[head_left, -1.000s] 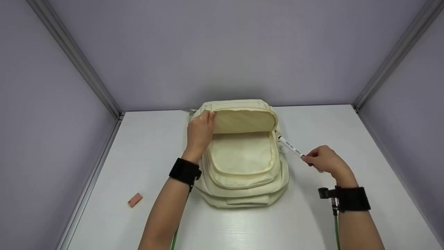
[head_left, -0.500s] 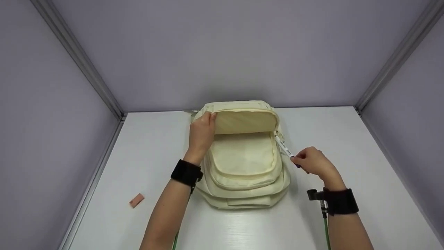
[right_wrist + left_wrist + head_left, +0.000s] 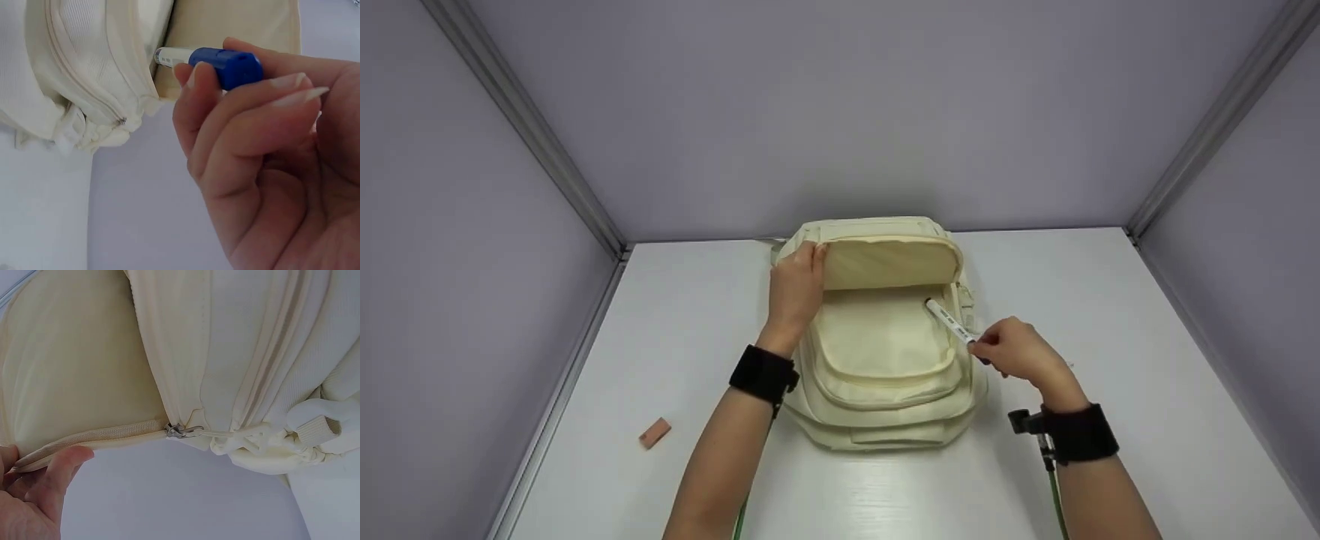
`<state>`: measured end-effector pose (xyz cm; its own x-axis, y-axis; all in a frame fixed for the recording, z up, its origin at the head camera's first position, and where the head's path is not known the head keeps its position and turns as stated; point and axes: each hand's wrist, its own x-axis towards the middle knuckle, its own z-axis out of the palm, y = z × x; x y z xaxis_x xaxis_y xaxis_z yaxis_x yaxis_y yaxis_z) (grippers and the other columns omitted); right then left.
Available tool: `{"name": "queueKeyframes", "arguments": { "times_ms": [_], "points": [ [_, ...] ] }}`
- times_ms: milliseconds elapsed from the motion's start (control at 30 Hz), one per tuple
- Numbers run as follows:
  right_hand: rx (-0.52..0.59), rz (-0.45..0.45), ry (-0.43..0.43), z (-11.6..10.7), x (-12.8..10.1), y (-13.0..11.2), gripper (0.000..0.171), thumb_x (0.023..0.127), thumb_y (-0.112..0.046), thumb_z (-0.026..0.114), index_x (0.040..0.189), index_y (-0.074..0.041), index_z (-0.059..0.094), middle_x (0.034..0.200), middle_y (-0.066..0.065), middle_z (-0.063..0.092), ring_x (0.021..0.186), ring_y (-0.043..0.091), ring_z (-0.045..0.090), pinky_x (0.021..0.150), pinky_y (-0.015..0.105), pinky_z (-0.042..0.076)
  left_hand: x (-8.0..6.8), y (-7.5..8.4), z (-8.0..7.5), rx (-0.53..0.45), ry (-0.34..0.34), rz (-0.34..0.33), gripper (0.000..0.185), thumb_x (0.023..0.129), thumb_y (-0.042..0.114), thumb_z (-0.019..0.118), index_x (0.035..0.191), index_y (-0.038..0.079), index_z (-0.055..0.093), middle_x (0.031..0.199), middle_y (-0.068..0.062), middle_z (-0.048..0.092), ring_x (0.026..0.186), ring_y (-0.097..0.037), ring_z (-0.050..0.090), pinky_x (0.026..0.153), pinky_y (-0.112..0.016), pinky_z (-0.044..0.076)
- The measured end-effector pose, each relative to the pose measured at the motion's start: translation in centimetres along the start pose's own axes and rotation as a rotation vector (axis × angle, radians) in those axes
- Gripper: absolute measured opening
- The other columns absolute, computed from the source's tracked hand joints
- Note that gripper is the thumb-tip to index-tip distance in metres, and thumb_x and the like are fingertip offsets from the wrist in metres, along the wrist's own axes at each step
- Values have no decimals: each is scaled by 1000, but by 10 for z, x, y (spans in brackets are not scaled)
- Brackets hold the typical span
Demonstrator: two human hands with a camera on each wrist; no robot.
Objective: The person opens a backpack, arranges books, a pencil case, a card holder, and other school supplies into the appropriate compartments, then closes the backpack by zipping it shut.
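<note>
A cream backpack (image 3: pixel 885 420) lies on the white table with its front compartment unzipped and the flap (image 3: pixel 892 262) lifted. My left hand (image 3: pixel 796 289) pinches the flap's zipped edge at its left side; the left wrist view shows thumb and fingers on that edge, with a metal zipper pull (image 3: pixel 183 431) farther along it. My right hand (image 3: pixel 1016 351) pinches a white marker (image 3: pixel 949 321) by its blue cap (image 3: pixel 225 66). The marker's dark far end points up and left, over the compartment opening. Whether the marker touches the fabric I cannot tell.
A small pink block (image 3: pixel 655 433), perhaps an eraser, lies on the table (image 3: pixel 697 315) to the left of the backpack. Grey panels (image 3: pixel 855 112) stand behind and at both sides. A green cable (image 3: pixel 1057 499) runs from the right wrist strap.
My right hand has moved left, bringing the marker from beside the backpack to over the open compartment. My left hand keeps holding the flap up.
</note>
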<state>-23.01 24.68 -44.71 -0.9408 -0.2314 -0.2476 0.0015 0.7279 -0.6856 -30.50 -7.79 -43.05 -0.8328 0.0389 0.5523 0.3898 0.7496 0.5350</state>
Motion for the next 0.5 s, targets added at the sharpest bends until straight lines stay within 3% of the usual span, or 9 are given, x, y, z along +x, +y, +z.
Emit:
{"name": "queueKeyframes", "arguments": {
  "times_ms": [133, 300, 500],
  "points": [
    [42, -17, -35, 12, 22, -4, 30, 98, -20, 60, 77, 0, 67, 55, -3, 47, 45, 11, 44, 49, 29, 37, -1, 0, 0, 9, 3, -2, 28, 103, 23, 52, 92, 0, 63, 65, -9, 57, 56, -21, 49, 54, -41, 46],
    [94, -41, -20, 27, 45, -14, 24, 99, -17, 60, 87, 2, 69, 60, 1, 52, 48, 10, 45, 49, 27, 39, -2, 0, 0, 13, 12, -2, 28, 103, 23, 53, 90, 0, 63, 65, -10, 58, 57, -23, 51, 55, -43, 47],
    [248, 3, 51, 44, 63, -29, 18, 97, -8, 62, 100, 8, 70, 74, 10, 66, 63, 14, 63, 58, 26, 52, -3, 0, 0, 16, 23, 13, 28, 103, 22, 54, 87, 1, 61, 63, -8, 55, 56, -22, 49, 53, -42, 45]
  ]
}}
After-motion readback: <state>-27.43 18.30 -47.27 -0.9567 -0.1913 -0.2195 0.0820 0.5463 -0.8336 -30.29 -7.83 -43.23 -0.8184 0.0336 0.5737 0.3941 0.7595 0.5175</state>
